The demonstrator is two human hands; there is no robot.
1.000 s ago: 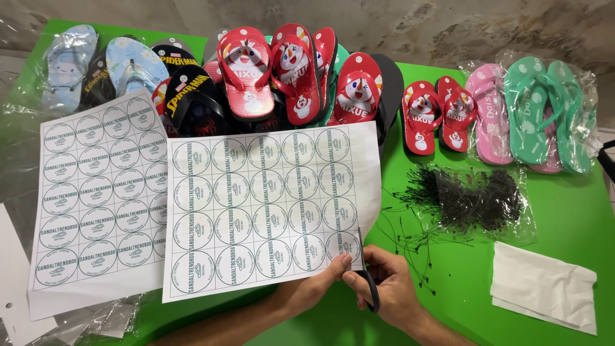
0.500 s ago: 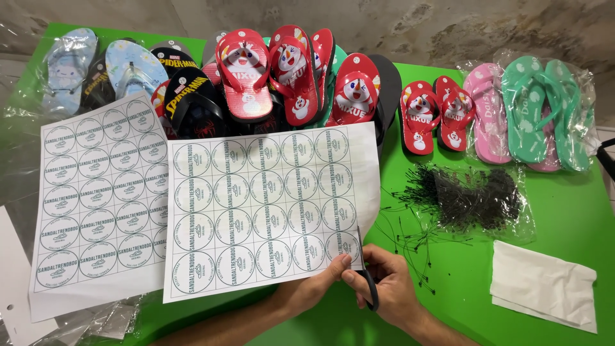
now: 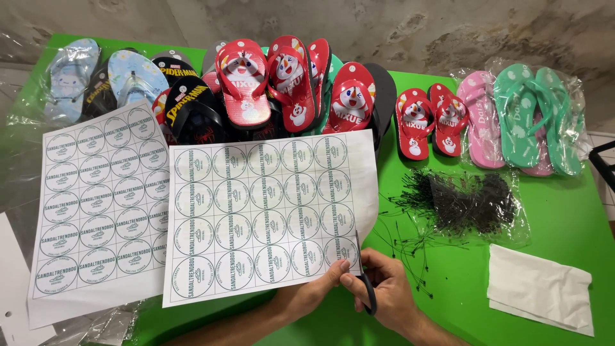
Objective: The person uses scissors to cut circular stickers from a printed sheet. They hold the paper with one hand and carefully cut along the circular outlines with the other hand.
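Left hand (image 3: 314,296) pinching the label sheet (image 3: 266,218) by its lower right corner near the desk's (image 3: 564,224) front edge, keeping it taut for cutting; right hand (image 3: 391,295) clenched on black scissors (image 3: 364,279), blades entering the sheet's bottom margin.

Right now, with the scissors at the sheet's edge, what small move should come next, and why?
Probably close the scissors to cut upward along the grid line: their blades sit at the bottom right of the sheet, in the right hand, while the left hand steadies the paper.

Right hand (image 3: 384,291) works scissors (image 3: 364,275) into the label sheet (image 3: 262,211) the left hand (image 3: 320,291) holds.
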